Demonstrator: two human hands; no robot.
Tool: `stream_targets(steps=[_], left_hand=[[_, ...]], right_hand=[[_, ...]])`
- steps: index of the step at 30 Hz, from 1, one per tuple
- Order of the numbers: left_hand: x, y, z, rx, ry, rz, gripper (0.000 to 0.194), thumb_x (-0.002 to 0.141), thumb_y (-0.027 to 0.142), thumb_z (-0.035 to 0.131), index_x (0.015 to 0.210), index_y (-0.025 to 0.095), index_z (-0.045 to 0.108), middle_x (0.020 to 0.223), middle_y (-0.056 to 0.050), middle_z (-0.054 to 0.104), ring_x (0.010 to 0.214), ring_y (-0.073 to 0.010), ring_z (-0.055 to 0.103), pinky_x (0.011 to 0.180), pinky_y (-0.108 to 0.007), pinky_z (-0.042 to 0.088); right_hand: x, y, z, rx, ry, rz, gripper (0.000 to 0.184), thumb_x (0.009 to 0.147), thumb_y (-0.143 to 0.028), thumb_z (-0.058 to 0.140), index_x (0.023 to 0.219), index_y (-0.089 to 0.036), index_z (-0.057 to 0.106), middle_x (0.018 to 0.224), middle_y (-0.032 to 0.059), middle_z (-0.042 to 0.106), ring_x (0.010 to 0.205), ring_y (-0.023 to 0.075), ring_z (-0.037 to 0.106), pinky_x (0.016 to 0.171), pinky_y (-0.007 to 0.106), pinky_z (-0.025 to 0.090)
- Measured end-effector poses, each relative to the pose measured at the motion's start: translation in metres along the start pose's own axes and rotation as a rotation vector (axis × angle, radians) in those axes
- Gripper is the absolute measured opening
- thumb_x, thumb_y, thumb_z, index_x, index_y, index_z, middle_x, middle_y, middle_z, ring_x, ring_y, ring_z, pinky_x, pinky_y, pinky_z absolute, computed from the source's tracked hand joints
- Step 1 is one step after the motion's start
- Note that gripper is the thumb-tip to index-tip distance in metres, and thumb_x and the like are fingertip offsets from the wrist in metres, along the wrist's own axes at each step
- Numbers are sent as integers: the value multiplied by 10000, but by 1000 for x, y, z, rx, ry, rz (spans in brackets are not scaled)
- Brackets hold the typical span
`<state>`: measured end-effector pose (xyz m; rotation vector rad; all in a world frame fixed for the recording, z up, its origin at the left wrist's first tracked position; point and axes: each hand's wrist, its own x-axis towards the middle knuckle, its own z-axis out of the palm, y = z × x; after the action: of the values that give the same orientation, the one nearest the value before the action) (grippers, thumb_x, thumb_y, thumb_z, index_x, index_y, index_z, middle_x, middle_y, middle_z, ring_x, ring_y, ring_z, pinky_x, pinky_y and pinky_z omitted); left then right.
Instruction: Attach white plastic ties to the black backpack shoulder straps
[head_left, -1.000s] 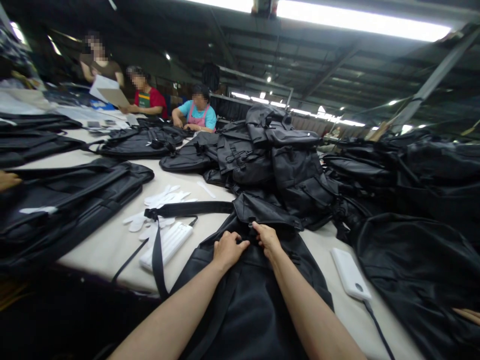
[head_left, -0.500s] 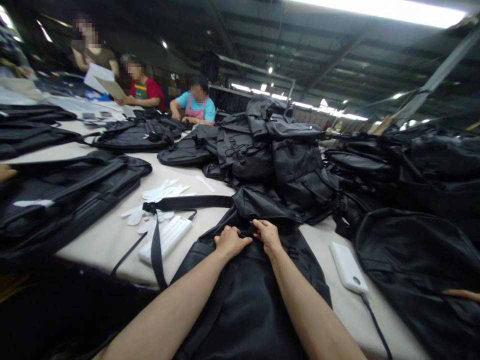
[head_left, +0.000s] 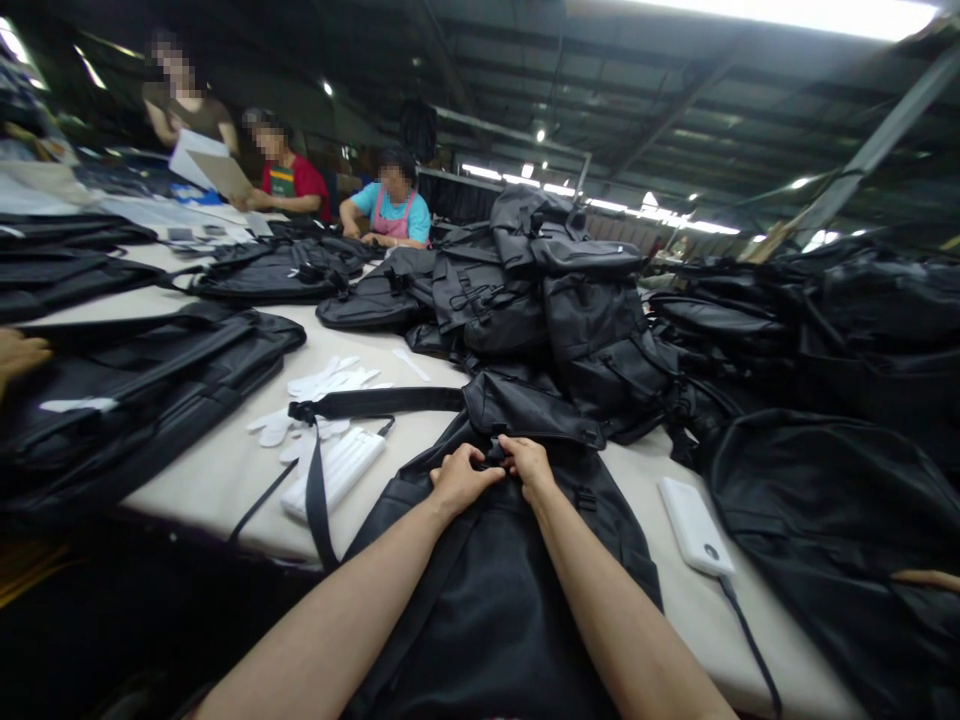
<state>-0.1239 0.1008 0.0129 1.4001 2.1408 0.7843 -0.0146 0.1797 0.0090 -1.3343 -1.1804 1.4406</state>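
A black backpack (head_left: 495, 600) lies on the table in front of me, its top pointing away. My left hand (head_left: 459, 478) and my right hand (head_left: 529, 463) meet at its upper part, fingers curled and pinching a small black fitting on the bag between them. I cannot make out exactly what the fitting is. A black strap (head_left: 375, 402) runs from the bag's top to the left, then down over the table edge.
A white power bank (head_left: 694, 526) with a cable lies right of the bag, a white ribbed block (head_left: 335, 476) and white paper cut-outs (head_left: 315, 385) to the left. Piles of black bags (head_left: 570, 300) fill the table. Three people work at the far end. Another person's hand (head_left: 19, 352) shows at left.
My two hands have drawn closer together on the bag's top, from resting apart to pinching at one spot. The view has shifted slightly.
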Motion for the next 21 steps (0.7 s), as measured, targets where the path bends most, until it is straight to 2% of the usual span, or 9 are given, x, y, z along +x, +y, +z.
stream_targets(steps=[3,7,11,15,21], left_hand=[[3,0,4,21,18,-34,453,662,620,523,917,248,572,985,-40,643,991,-241,549,837,-381,368],[9,2,8,81,21,-61,432,661,583,524,919,248,611,1071,-82,611,1052,-294,514,854,-440,354],[13,4,10,112,11,-82,429,634,531,552,931,229,620,1065,-107,611,1039,-316,524,847,-455,358],[11,4,7,115,23,-53,400,649,507,535,906,215,624,1071,-115,601,1059,-319,503,871,-468,333],[5,-1,3,43,9,-16,315,618,458,600,847,241,592,981,-39,626,977,-239,546,814,-370,380]], right_hand=[[0,0,-1,14,8,34,143,663,-251,656,683,-112,627,495,-4,583,391,83,523,345,160,386],[3,2,0,31,56,41,134,690,-253,640,715,-125,609,515,-12,579,423,99,558,413,191,467],[4,2,-1,-2,75,23,132,676,-250,647,670,-123,609,480,-17,563,391,91,535,369,170,399],[2,0,-4,-52,88,-1,143,633,-247,680,598,-120,623,397,-41,514,317,52,424,325,161,290],[1,-5,0,4,81,90,107,678,-215,642,634,-126,603,399,-30,517,327,63,436,310,156,287]])
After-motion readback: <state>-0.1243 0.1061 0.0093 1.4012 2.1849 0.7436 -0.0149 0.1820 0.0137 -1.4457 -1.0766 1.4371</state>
